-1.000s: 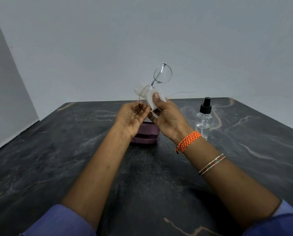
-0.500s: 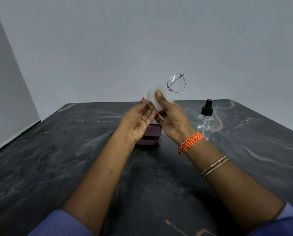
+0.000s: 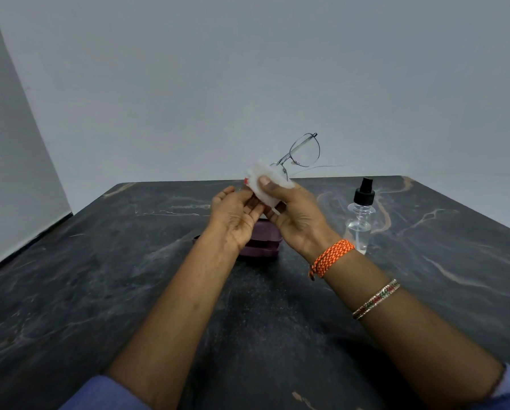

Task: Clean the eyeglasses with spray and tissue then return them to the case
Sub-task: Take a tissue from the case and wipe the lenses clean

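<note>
The right hand (image 3: pixel 292 214) pinches the white tissue (image 3: pixel 265 184) around one lens of the thin wire eyeglasses (image 3: pixel 302 152), which stick up and right, while the left hand (image 3: pixel 236 216) rests open just beside it.

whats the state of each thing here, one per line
eyeglasses: held up above the table, one lens wrapped in tissue, the other bare
tissue: crumpled round a lens, pinched by the right hand
left hand: palm up, fingers at the wrapped end of the frame
spray bottle: upright on the table, cap on, untouched
case: on the table behind the hands, mostly hidden; open or closed cannot be told
</note>
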